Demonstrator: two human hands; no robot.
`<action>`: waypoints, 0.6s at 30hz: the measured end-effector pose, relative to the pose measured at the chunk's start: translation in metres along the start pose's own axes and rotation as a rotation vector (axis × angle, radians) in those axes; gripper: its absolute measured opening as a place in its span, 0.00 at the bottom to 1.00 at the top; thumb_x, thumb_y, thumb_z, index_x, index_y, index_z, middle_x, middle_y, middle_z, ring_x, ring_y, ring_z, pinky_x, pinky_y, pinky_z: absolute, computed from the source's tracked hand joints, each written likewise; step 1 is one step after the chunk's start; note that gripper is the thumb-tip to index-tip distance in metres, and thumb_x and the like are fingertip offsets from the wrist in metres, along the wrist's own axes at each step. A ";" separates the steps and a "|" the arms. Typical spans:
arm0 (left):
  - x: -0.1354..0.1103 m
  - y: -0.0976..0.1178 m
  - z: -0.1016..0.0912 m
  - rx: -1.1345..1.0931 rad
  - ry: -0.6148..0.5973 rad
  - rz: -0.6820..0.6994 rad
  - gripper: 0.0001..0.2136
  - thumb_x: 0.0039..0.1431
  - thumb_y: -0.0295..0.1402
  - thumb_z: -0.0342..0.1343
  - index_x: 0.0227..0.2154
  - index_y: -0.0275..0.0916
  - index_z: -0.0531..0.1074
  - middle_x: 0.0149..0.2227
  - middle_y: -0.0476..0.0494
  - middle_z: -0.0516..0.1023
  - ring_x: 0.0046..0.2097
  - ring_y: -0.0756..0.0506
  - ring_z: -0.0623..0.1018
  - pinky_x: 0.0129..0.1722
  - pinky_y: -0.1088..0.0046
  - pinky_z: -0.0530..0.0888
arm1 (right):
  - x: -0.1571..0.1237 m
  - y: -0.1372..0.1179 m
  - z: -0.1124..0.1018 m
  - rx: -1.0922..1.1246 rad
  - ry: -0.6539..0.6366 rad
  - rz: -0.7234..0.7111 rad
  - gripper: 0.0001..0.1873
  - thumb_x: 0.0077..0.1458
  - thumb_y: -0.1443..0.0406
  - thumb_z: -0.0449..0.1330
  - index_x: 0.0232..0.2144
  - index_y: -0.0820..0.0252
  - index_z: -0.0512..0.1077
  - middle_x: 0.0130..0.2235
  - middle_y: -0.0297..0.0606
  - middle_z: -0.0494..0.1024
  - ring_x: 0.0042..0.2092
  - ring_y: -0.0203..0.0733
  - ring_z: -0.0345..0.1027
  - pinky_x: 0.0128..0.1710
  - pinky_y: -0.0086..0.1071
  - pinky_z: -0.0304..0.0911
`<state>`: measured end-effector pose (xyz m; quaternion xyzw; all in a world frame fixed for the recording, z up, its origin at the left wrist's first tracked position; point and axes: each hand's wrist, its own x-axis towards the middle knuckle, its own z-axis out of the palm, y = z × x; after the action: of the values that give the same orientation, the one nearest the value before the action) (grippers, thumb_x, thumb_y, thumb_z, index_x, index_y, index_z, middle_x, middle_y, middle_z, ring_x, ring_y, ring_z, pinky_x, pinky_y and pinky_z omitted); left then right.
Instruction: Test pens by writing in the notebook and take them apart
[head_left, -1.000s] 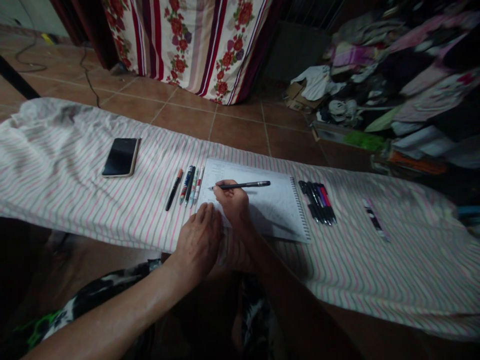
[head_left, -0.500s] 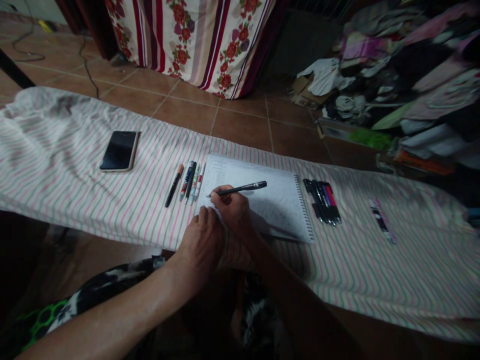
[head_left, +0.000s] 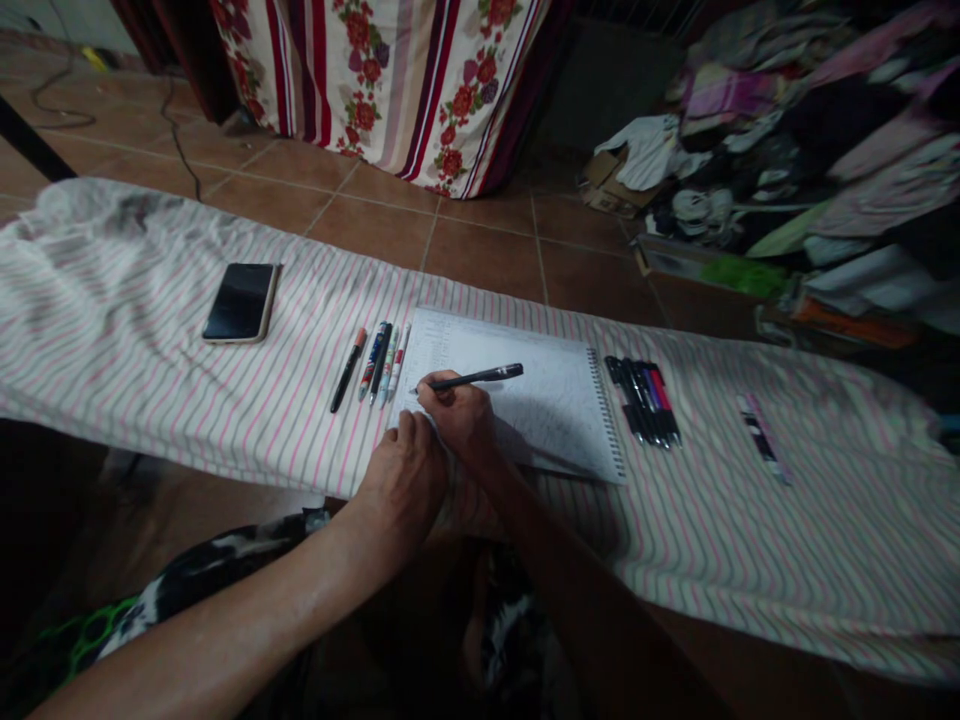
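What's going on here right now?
A person's right hand grips a black pen, its tip at the page of a spiral notebook. The left hand rests at the notebook's near left corner. Two groups of pens lie either side of the notebook on a striped cloth, with a smartphone further left.
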<state>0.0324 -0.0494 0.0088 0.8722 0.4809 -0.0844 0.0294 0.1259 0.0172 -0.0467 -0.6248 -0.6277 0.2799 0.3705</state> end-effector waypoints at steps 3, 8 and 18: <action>0.001 -0.001 -0.002 0.008 -0.033 0.018 0.17 0.55 0.19 0.43 0.46 0.23 0.68 0.45 0.24 0.71 0.48 0.35 0.69 0.40 0.59 0.71 | 0.002 0.002 -0.001 0.040 -0.026 0.025 0.07 0.48 0.63 0.56 0.26 0.58 0.72 0.23 0.34 0.77 0.27 0.39 0.72 0.28 0.27 0.62; 0.001 -0.002 -0.005 0.003 -0.063 0.027 0.15 0.55 0.20 0.43 0.42 0.25 0.70 0.42 0.27 0.72 0.45 0.37 0.70 0.40 0.61 0.71 | 0.003 0.007 -0.001 0.087 0.002 0.044 0.09 0.49 0.59 0.55 0.27 0.57 0.71 0.22 0.32 0.75 0.25 0.37 0.70 0.25 0.26 0.62; 0.001 -0.002 -0.001 0.035 -0.023 0.022 0.16 0.56 0.20 0.43 0.45 0.24 0.69 0.44 0.27 0.72 0.46 0.37 0.70 0.42 0.60 0.70 | 0.001 0.006 -0.001 -0.008 0.007 -0.001 0.07 0.49 0.61 0.54 0.27 0.58 0.71 0.23 0.33 0.76 0.27 0.38 0.71 0.28 0.26 0.62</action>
<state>0.0315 -0.0479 0.0097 0.8767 0.4695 -0.1025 0.0205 0.1304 0.0181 -0.0509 -0.6270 -0.6277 0.2752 0.3703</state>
